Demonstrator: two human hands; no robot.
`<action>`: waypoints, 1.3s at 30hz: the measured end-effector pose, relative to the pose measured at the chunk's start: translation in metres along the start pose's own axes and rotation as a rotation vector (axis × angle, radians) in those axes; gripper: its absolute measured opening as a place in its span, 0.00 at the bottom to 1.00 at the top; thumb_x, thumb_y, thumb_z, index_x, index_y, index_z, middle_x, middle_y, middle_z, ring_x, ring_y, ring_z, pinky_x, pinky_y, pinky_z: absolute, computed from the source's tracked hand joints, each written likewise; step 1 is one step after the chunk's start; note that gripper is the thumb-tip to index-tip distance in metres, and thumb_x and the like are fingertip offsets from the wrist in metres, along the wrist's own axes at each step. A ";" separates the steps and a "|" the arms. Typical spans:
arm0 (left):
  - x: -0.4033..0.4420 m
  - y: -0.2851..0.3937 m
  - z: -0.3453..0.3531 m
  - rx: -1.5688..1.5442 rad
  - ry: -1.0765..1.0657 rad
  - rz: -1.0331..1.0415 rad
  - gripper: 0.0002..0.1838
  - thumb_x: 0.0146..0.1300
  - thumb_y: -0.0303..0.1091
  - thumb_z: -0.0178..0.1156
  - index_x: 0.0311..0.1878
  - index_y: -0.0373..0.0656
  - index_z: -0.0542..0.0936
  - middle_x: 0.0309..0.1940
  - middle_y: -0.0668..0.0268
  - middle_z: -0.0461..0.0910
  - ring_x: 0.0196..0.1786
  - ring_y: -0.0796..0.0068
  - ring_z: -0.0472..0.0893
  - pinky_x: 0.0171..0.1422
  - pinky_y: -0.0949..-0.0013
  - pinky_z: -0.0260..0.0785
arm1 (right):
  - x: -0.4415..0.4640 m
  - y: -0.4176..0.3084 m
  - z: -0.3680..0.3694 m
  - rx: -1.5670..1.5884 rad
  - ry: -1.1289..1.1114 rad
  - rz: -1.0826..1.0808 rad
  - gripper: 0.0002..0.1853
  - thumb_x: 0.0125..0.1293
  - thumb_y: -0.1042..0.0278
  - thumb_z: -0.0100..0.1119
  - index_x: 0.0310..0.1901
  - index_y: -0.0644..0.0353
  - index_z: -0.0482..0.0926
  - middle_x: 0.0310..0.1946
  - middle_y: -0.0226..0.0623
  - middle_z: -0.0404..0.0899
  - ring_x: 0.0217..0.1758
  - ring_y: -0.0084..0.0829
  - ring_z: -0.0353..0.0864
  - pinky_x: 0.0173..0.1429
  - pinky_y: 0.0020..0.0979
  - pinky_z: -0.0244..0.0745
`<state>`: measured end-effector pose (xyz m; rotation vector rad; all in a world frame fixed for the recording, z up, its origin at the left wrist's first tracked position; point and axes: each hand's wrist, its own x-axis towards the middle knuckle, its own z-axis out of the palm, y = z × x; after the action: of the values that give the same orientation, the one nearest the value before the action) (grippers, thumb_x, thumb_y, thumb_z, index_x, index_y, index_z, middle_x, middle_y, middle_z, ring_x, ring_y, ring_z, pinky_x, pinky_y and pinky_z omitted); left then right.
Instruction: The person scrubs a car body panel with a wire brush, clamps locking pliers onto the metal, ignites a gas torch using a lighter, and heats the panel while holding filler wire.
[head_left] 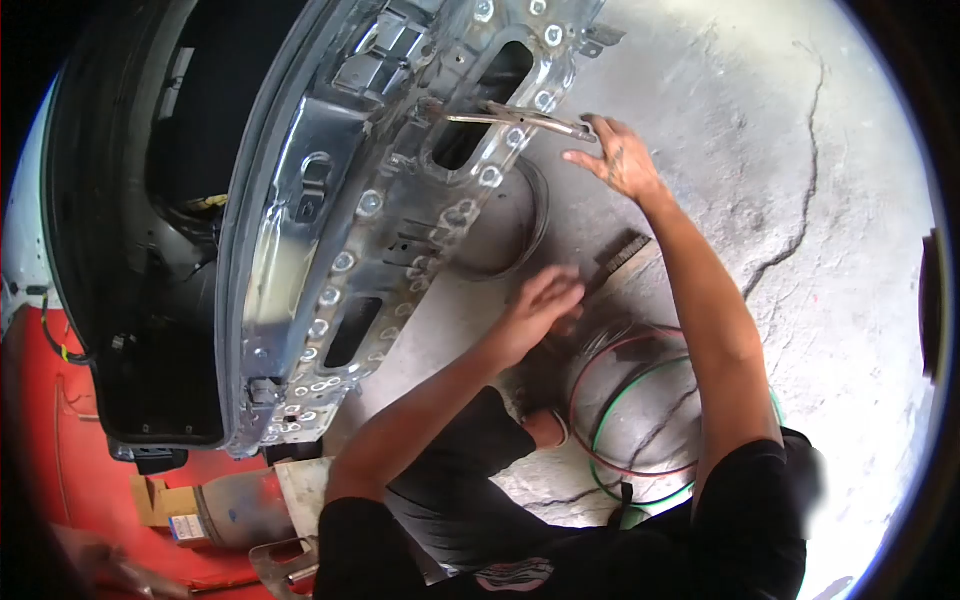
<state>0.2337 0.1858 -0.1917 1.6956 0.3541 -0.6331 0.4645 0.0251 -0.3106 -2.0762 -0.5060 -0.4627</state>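
A metal pair of locking pliers (530,119) sticks out from the bare metal car body panel (385,235), its jaw end against the panel beside an oval opening. My right hand (622,162) is at the far end of the pliers' handle. Its fingers touch that end from above, while the thumb points out below it, apart from the fingers. Lower down, my left hand (545,308) hangs in the air to the right of the panel, slightly blurred, its fingers loosely bent and apart. Just beyond it is a wire brush (626,260); I see no contact between them.
A coil of wire (540,215) lies on the cracked concrete floor (720,190). Red and green hoses (597,440) loop near my body. An open car boot (130,300) borders the panel on the left. At lower left are a cardboard box (165,503) and a grey cylinder (240,508).
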 end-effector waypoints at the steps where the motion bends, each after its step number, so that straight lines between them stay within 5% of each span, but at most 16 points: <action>1: -0.020 0.001 0.000 0.027 -0.064 -0.025 0.25 0.76 0.43 0.61 0.69 0.38 0.72 0.58 0.58 0.80 0.57 0.67 0.82 0.54 0.62 0.78 | -0.021 0.009 0.002 0.011 0.030 0.078 0.42 0.64 0.29 0.61 0.66 0.61 0.74 0.51 0.57 0.81 0.55 0.57 0.81 0.58 0.51 0.77; 4: -0.083 0.037 0.011 0.131 -0.224 0.043 0.21 0.74 0.41 0.63 0.61 0.37 0.77 0.50 0.58 0.83 0.51 0.67 0.84 0.51 0.62 0.79 | -0.098 0.028 0.000 -0.019 0.012 0.303 0.39 0.67 0.35 0.62 0.68 0.59 0.72 0.53 0.60 0.79 0.56 0.60 0.80 0.59 0.53 0.77; 7: -0.149 0.073 0.022 0.009 -0.254 0.496 0.15 0.74 0.40 0.62 0.51 0.37 0.81 0.44 0.57 0.85 0.44 0.66 0.86 0.49 0.61 0.79 | -0.189 0.054 0.001 -0.170 -0.162 0.357 0.34 0.70 0.45 0.63 0.69 0.57 0.71 0.55 0.63 0.78 0.58 0.61 0.79 0.60 0.54 0.77; 8: -0.179 0.068 0.004 -0.100 -0.299 0.455 0.13 0.73 0.39 0.63 0.46 0.37 0.82 0.42 0.55 0.85 0.40 0.66 0.86 0.47 0.60 0.79 | -0.216 0.055 -0.005 -0.209 -0.216 0.379 0.33 0.70 0.47 0.64 0.70 0.56 0.71 0.56 0.62 0.77 0.59 0.61 0.78 0.61 0.54 0.77; 12: -0.245 0.145 0.031 -0.129 -0.950 1.156 0.12 0.73 0.35 0.60 0.33 0.39 0.80 0.23 0.63 0.80 0.27 0.66 0.82 0.52 0.50 0.76 | -0.295 0.031 -0.055 -0.326 -0.409 0.518 0.35 0.66 0.49 0.67 0.71 0.53 0.69 0.58 0.56 0.74 0.63 0.57 0.76 0.63 0.53 0.77; 13: -0.264 0.163 0.033 0.005 -1.118 1.177 0.14 0.74 0.38 0.60 0.33 0.40 0.81 0.24 0.65 0.81 0.26 0.69 0.81 0.51 0.54 0.77 | -0.309 0.029 -0.067 -0.393 -0.425 0.529 0.35 0.66 0.49 0.67 0.71 0.53 0.69 0.58 0.55 0.74 0.63 0.57 0.76 0.63 0.53 0.77; 16: -0.331 0.132 0.069 -0.375 -0.894 1.425 0.16 0.66 0.45 0.65 0.39 0.40 0.83 0.36 0.56 0.83 0.40 0.63 0.84 0.51 0.46 0.76 | -0.346 0.038 -0.092 -0.573 -0.518 0.575 0.35 0.65 0.49 0.68 0.70 0.51 0.70 0.58 0.53 0.75 0.64 0.54 0.76 0.63 0.52 0.77; 18: -0.354 0.131 0.092 -0.466 -0.784 1.490 0.10 0.66 0.37 0.60 0.30 0.43 0.79 0.26 0.62 0.77 0.30 0.69 0.79 0.44 0.57 0.75 | -0.355 0.045 -0.107 -0.581 -0.461 0.654 0.33 0.67 0.51 0.64 0.70 0.52 0.68 0.59 0.55 0.74 0.65 0.56 0.75 0.64 0.54 0.76; 22: -0.367 0.133 0.115 -0.572 -0.643 1.633 0.18 0.64 0.24 0.52 0.16 0.48 0.71 0.11 0.71 0.68 0.15 0.79 0.72 0.32 0.74 0.72 | -0.350 0.020 -0.141 -0.538 -0.313 0.804 0.33 0.67 0.52 0.61 0.71 0.53 0.67 0.62 0.62 0.72 0.67 0.59 0.74 0.64 0.55 0.75; 31: -0.368 0.141 0.129 -0.516 -0.698 1.699 0.16 0.63 0.24 0.49 0.18 0.48 0.71 0.14 0.72 0.67 0.17 0.79 0.72 0.32 0.73 0.72 | -0.419 0.070 -0.145 -0.309 -0.367 0.875 0.45 0.55 0.55 0.71 0.72 0.67 0.65 0.54 0.64 0.82 0.58 0.59 0.83 0.63 0.50 0.76; 39: -0.346 0.153 0.121 -0.422 -0.753 1.726 0.14 0.62 0.23 0.49 0.20 0.47 0.72 0.16 0.71 0.69 0.19 0.78 0.73 0.33 0.68 0.75 | -0.430 0.108 -0.134 -0.319 -0.320 0.830 0.34 0.52 0.58 0.75 0.59 0.69 0.80 0.52 0.61 0.84 0.59 0.55 0.83 0.64 0.46 0.77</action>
<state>0.0139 0.0714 0.1192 0.7354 -1.3145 0.1783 0.1402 -0.2173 -0.5353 -2.4475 0.2946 0.3015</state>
